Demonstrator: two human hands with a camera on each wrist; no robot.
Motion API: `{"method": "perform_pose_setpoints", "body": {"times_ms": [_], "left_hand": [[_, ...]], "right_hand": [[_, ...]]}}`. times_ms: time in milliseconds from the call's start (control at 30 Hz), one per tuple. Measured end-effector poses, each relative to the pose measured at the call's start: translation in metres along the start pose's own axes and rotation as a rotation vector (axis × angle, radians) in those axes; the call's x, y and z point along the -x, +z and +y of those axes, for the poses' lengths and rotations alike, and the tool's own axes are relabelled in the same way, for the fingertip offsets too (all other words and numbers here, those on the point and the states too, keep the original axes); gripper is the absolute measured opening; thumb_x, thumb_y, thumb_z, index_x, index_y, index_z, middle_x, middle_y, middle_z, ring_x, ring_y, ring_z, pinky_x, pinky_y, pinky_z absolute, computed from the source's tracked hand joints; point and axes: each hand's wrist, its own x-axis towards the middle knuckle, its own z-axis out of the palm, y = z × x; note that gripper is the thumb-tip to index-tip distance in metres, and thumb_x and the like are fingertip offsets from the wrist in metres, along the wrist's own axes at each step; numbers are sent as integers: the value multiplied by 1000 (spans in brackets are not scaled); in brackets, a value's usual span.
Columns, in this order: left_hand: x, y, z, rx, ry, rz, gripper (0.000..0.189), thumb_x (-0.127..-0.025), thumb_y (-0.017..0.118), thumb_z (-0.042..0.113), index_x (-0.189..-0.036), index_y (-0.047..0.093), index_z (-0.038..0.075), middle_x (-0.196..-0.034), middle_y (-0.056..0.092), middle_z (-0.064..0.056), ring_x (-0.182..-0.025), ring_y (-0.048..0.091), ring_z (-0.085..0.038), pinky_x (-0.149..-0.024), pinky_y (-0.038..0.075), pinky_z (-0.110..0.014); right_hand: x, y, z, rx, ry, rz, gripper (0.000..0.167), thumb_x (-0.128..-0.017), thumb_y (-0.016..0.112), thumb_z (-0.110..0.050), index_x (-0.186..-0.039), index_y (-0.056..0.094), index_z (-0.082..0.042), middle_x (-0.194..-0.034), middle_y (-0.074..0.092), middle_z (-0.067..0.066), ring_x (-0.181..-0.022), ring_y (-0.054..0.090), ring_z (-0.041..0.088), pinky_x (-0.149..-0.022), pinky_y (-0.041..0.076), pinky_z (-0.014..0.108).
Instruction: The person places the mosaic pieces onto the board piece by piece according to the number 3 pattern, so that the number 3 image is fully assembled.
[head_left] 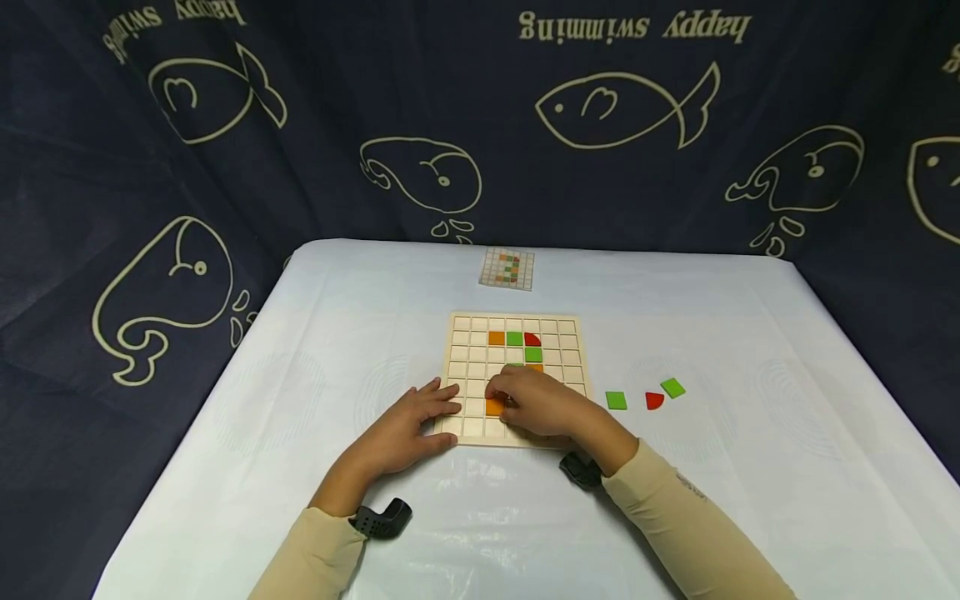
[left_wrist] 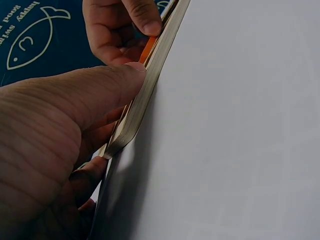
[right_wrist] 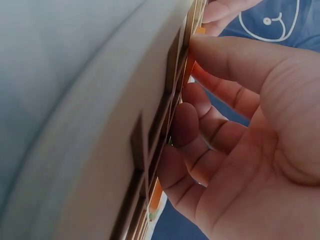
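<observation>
A pale wooden grid board (head_left: 472, 354) lies on the table, with orange, green and red tiles set in some of its squares. My right hand (head_left: 540, 402) pinches an orange square tile (head_left: 494, 407) between thumb and fingers, low on the board's grid. In the right wrist view the orange tile (right_wrist: 189, 67) shows at the thumb tip, against the board. My left hand (head_left: 408, 425) rests on the board's left edge with its fingers spread, the thumb near the front left corner. The right hand hides several squares and part of a green tile (head_left: 513, 365).
Right of the board lie a green square tile (head_left: 616, 401), a red quarter-round tile (head_left: 655, 401) and another green tile (head_left: 672, 387). A small pattern card (head_left: 507, 268) with a coloured grid lies behind the board. Dark printed cloth (head_left: 480, 100) hangs behind the white table (head_left: 315, 350).
</observation>
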Motion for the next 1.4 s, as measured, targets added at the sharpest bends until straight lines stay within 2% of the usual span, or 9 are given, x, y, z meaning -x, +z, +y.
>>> {"method": "perform_pose_setpoints", "body": {"times_ms": [267,500,700,933,1000,1133,1267,1400], "left_hand": [[0,0,0,-1,-3,5,47,-91,73,22,-132,63,1,-150,47,-11,-146,27,-35,-117,16,-61],[0,-1,2,-1,-4,1,47,-91,73,21,-132,63,1,-150,47,-11,-146,27,-35,-117,15,-61],[1,-2,1,-5,-11,1,47,-91,73,21,-132,63,1,-150,47,-10,-146,26,-34,-117,15,-61],[0,1,-1,1,-5,-2,47,-92,73,22,-133,62,1,-151,46,-10,-147,26,-34,-117,15,-61],[0,2,-2,0,-8,-5,47,-92,73,21,-133,62,1,-151,46,-10,-147,26,-34,-117,15,-61],[0,2,-1,0,-4,-4,47,-92,73,21,-133,62,1,-151,46,-11,-147,25,-34,-117,14,-61],[0,2,-1,0,-3,-3,47,-92,73,20,-133,62,0,-151,46,-11,-147,26,-34,-117,14,-61],[0,2,1,3,-6,-1,47,-92,73,20,-133,62,0,-151,46,-11,-147,26,-35,-117,15,-60]], "right_hand": [[-1,1,-1,20,26,11,17,-93,71,-19,-109,66,-16,-93,54,-7,-84,51,13,-80,47,32],[1,-1,0,-23,19,20,18,-93,71,-18,-110,67,-14,-98,56,-5,-86,53,13,-82,48,33],[-2,2,0,25,12,18,15,-93,71,-19,-108,66,-17,-95,55,-7,-85,52,13,-80,47,32],[7,-13,12,-43,-42,57,19,-94,68,-13,-112,67,-8,-100,61,0,-87,55,14,-81,49,34],[13,-22,19,-46,-31,79,20,-94,68,-12,-113,67,-6,-101,63,2,-87,55,15,-81,49,35],[26,-36,33,-62,41,101,17,-95,67,-8,-112,67,-6,-101,65,1,-90,57,16,-81,50,37],[34,-41,44,-98,91,63,17,-96,66,-8,-113,69,-8,-104,67,0,-92,58,16,-83,50,38],[36,-40,49,-92,89,35,19,-96,66,-9,-114,69,-9,-106,67,-1,-95,59,14,-86,50,39]]}}
